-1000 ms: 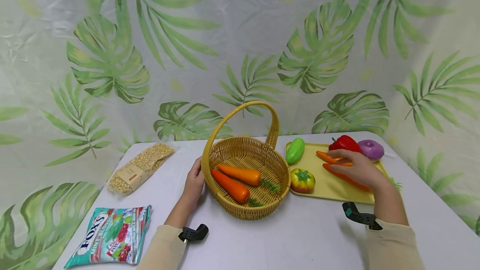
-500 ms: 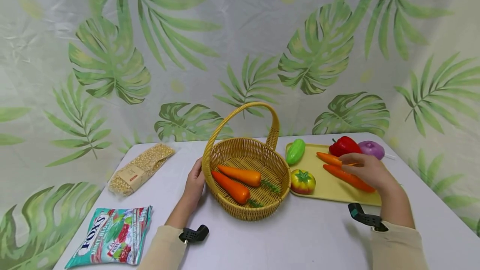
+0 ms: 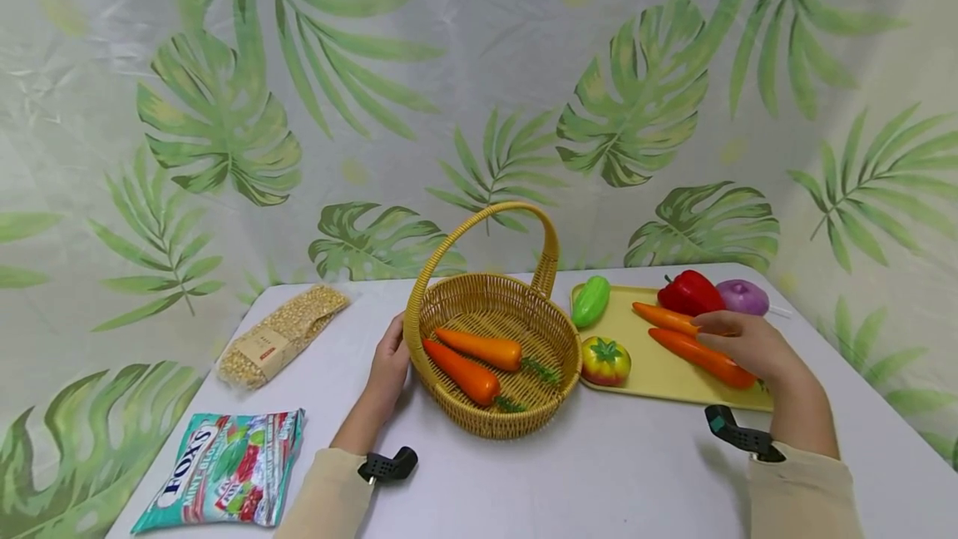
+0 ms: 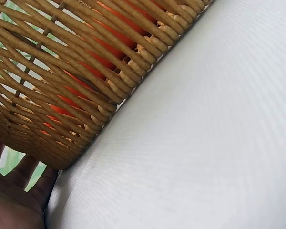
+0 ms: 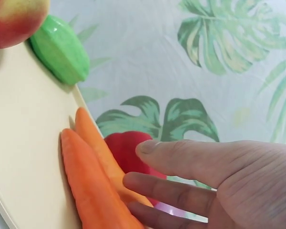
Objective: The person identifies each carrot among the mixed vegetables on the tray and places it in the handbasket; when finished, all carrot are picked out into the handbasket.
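A wicker basket [image 3: 490,427] with a tall arched handle stands mid-table, with two toy carrots [image 3: 479,348] lying in it. My left hand [image 3: 387,373] rests against the basket's left outer side, its fingers fairly straight along the weave [image 4: 47,86]. On the yellow tray [image 3: 644,368] to the right lie two more carrots, the nearer carrot [image 3: 703,358] and the farther carrot [image 3: 662,317]. Over their right ends hovers my right hand [image 3: 759,348], thumb and fingers extended and apart. In the right wrist view its fingertips [image 5: 133,181] are close to the farther carrot; contact cannot be told.
Also on the tray are a green vegetable [image 3: 591,301], a red-yellow tomato-like fruit [image 3: 605,361] and a red bell pepper [image 3: 690,294]. A purple onion [image 3: 743,297] sits at its far right corner. A grain bag [image 3: 280,339] and a FOX'S candy bag [image 3: 220,468] lie on the left.
My right hand has drawn back slightly to the right over the carrots, uncovering more of them. The nearer carrot has shifted slightly right. My left hand and the basket have stayed put.
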{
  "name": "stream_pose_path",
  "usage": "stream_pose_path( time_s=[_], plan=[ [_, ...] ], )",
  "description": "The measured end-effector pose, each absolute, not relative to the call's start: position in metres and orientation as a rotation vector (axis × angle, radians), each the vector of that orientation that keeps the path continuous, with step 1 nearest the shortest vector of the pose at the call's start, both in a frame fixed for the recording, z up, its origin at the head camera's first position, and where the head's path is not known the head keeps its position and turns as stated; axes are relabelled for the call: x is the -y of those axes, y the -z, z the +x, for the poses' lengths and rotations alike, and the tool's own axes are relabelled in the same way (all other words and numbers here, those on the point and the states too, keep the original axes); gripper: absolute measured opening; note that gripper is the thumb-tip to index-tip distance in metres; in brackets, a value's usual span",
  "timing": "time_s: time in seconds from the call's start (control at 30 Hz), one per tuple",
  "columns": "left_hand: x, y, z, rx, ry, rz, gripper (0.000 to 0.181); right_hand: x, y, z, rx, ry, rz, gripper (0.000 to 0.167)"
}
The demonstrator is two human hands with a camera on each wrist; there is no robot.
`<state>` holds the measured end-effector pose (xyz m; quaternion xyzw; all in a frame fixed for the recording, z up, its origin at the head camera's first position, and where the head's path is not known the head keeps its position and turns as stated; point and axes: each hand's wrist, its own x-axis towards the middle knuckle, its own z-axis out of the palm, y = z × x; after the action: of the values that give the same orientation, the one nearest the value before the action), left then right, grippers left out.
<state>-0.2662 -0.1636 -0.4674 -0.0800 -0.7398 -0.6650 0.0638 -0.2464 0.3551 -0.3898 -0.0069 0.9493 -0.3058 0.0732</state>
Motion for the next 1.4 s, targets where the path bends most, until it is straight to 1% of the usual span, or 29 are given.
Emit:
stream_pose_path(
  time_s=[0.23,0.3,0.43,0.57,0.67,0.93,1.2,1.27,1.4],
  plan=[
    [0.162,0.466,-0.264,2.241,2.002,-0.215,0.041,-0.354,0.397,-0.248,-2.777,0.990,-0.129,0.053],
    [0.162,0.465,-0.264,2.245,1.999,-0.212,0.042,-0.352,0.398,-0.248,-2.765,0.984,-0.188,0.051],
    [0.162,0.465,-0.265,2.243,1.993,-0.212,0.041,-0.352,0.399,-0.248,-2.789,0.914,-0.286,0.041],
    [0.163,0.465,-0.266,2.239,1.998,-0.210,0.042,-0.354,0.400,-0.247,-2.794,0.868,-0.319,0.036],
    [0.163,0.466,-0.266,2.241,2.002,-0.201,0.041,-0.355,0.401,-0.247,-2.778,0.848,-0.344,0.039],
    [0.161,0.462,-0.265,2.254,2.010,-0.177,0.042,-0.358,0.402,-0.245,-2.734,0.856,-0.308,0.047],
    [0.155,0.436,-0.246,2.263,2.002,-0.210,0.045,-0.356,0.404,-0.247,-2.720,0.828,-0.320,0.064],
    [0.155,0.435,-0.246,2.266,1.999,-0.206,0.044,-0.354,0.405,-0.248,-2.730,0.829,-0.329,0.064],
    [0.158,0.448,-0.255,2.257,2.012,-0.194,0.042,-0.351,0.406,-0.248,-2.765,0.831,-0.401,0.058]
  ],
)
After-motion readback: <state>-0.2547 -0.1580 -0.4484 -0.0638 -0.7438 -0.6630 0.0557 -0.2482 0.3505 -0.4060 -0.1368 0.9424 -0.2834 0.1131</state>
